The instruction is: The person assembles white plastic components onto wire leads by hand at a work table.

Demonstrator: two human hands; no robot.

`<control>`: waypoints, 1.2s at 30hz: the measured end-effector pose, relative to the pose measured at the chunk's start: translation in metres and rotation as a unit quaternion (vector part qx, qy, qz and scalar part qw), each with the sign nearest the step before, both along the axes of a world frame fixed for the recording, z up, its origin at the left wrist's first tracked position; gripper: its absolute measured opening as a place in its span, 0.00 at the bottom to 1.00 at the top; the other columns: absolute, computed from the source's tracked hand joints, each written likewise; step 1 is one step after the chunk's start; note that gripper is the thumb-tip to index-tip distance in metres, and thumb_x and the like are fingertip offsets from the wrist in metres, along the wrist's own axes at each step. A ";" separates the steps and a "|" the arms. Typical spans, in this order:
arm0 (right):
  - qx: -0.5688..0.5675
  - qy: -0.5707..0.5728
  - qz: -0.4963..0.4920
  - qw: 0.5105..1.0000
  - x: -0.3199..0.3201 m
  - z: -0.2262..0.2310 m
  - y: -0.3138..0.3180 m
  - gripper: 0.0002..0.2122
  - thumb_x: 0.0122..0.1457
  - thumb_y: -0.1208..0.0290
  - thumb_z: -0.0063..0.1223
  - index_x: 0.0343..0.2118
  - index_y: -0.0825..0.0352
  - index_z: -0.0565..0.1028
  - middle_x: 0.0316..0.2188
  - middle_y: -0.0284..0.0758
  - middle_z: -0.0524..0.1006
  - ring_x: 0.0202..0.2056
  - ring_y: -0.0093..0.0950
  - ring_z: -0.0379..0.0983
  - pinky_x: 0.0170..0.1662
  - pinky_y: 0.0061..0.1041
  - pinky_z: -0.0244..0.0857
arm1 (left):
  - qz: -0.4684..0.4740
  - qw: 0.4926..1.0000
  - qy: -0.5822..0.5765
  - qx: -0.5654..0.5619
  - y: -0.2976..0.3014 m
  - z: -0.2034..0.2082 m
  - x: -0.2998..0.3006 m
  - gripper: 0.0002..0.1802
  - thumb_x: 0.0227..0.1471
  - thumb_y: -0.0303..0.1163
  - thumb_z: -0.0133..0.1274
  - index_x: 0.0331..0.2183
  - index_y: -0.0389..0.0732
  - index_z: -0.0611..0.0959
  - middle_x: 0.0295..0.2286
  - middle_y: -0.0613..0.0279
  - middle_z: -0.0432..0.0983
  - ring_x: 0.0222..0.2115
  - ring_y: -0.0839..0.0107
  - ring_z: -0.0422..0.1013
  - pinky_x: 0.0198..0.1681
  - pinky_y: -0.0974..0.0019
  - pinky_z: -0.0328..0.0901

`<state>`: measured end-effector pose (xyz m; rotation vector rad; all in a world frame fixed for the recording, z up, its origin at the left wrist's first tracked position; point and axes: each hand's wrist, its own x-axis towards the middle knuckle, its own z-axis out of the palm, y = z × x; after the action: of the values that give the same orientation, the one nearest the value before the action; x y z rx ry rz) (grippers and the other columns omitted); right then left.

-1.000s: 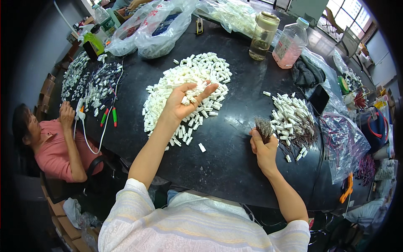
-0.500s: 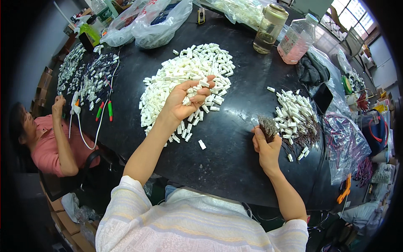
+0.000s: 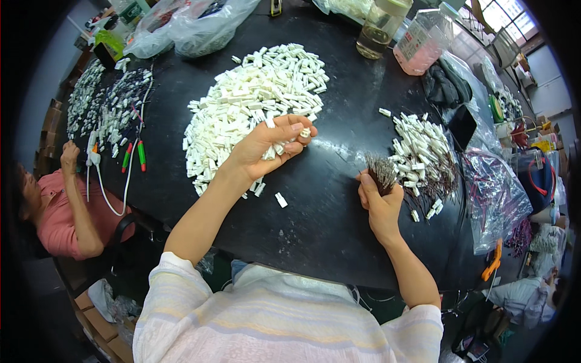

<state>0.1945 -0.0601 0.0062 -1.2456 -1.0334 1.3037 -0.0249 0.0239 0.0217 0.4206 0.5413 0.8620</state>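
Several small white connector housings (image 3: pixel 272 149) are gathered in my left hand (image 3: pixel 261 144), its fingers curled round them and one housing pinched at the fingertips. Beneath and beyond it spreads a large heap of the same white housings (image 3: pixel 242 91) on the black table. My right hand (image 3: pixel 384 206) grips a bundle of thin dark wires (image 3: pixel 381 172), their fine ends fanning upward. Just right of that bundle lies a smaller pile of white housings with dark wires attached (image 3: pixel 422 154). A single loose housing (image 3: pixel 281 200) rests on the table between my hands.
A co-worker in a pink shirt (image 3: pixel 75 209) sits at the left beside more wired parts (image 3: pixel 121 112). Plastic bags (image 3: pixel 209 30) lie at the back left. A jar (image 3: pixel 378 33) and a bottle of pink contents (image 3: pixel 420 45) stand back right, near a phone (image 3: pixel 463 128).
My left hand has turned, its fingers curling more closely over the housings. My right hand keeps hold of the wire bundle. The whole view has shifted slightly.
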 end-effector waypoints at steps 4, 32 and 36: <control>0.011 0.002 -0.014 1.000 -0.003 0.001 -0.001 0.06 0.53 0.73 0.49 0.25 0.71 0.71 0.14 0.26 0.66 0.16 0.13 0.58 0.19 0.12 0.51 | -0.026 0.996 0.080 0.031 -0.013 -0.003 0.013 0.07 0.45 0.21 0.50 0.31 0.32 0.74 0.28 0.59 0.69 0.21 0.83 0.59 0.23 0.83 0.57; 0.080 -0.116 0.008 0.990 -0.008 -0.008 -0.003 0.03 0.50 0.78 0.51 0.24 0.71 0.70 0.14 0.25 0.66 0.17 0.12 0.57 0.20 0.15 0.52 | -0.052 0.982 0.173 0.050 -0.036 -0.004 0.038 0.08 0.46 0.22 0.50 0.31 0.30 0.75 0.24 0.58 0.70 0.18 0.83 0.61 0.15 0.83 0.53; 0.084 -0.126 0.026 0.988 -0.005 -0.010 -0.003 0.03 0.49 0.78 0.52 0.23 0.71 0.71 0.14 0.26 0.66 0.17 0.13 0.58 0.20 0.15 0.52 | -0.081 0.973 0.206 0.064 -0.036 -0.006 0.036 0.08 0.45 0.23 0.51 0.31 0.29 0.75 0.22 0.58 0.70 0.17 0.83 0.60 0.14 0.83 0.51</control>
<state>0.1895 -0.0631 -0.0040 -1.2840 -1.3348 1.0908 0.0110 -0.0123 0.0153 0.7613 0.8225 0.6550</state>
